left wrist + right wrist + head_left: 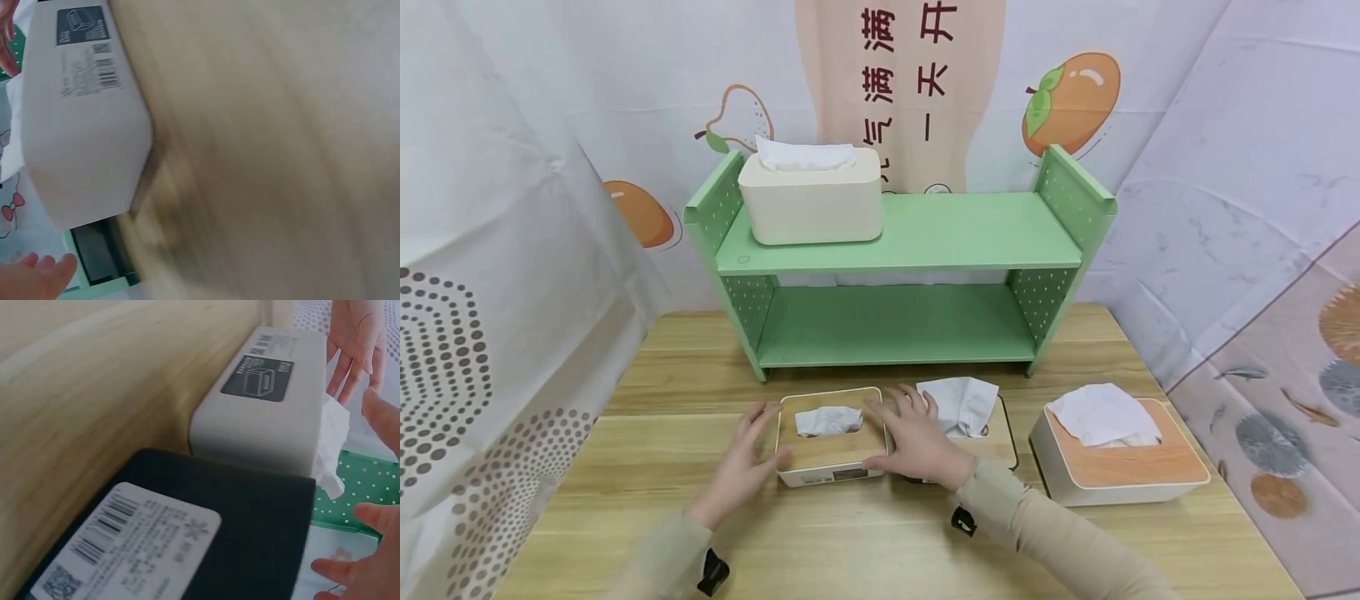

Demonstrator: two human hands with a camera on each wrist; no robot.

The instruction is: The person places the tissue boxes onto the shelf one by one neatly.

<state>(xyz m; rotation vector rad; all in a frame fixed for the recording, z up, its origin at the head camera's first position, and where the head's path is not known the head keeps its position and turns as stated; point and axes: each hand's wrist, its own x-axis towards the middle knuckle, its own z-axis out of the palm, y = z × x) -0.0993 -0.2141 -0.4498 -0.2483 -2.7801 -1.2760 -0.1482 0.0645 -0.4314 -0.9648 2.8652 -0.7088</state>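
Observation:
A small white tissue box [829,446] with a wooden lid and a tissue poking out lies on the wooden table [850,542] near the front. My left hand [751,446] is at its left end and my right hand [908,435] at its right end. Both have straight, spread fingers, close to or lightly touching the box. In the right wrist view the white box [269,400] lies between my left hand [353,344] and the fingertips [375,515] of my right hand, with small gaps. The blurred left wrist view shows the box's labelled underside [81,125] and my left fingertips [37,275].
A dark tissue box [996,437] with a wooden lid sits just behind my right hand, and a larger white box [1120,458] lies to the right. Behind stands a green two-tier shelf [910,250] with a cream tissue box [811,200] on its top left. Cloth backdrops enclose the table.

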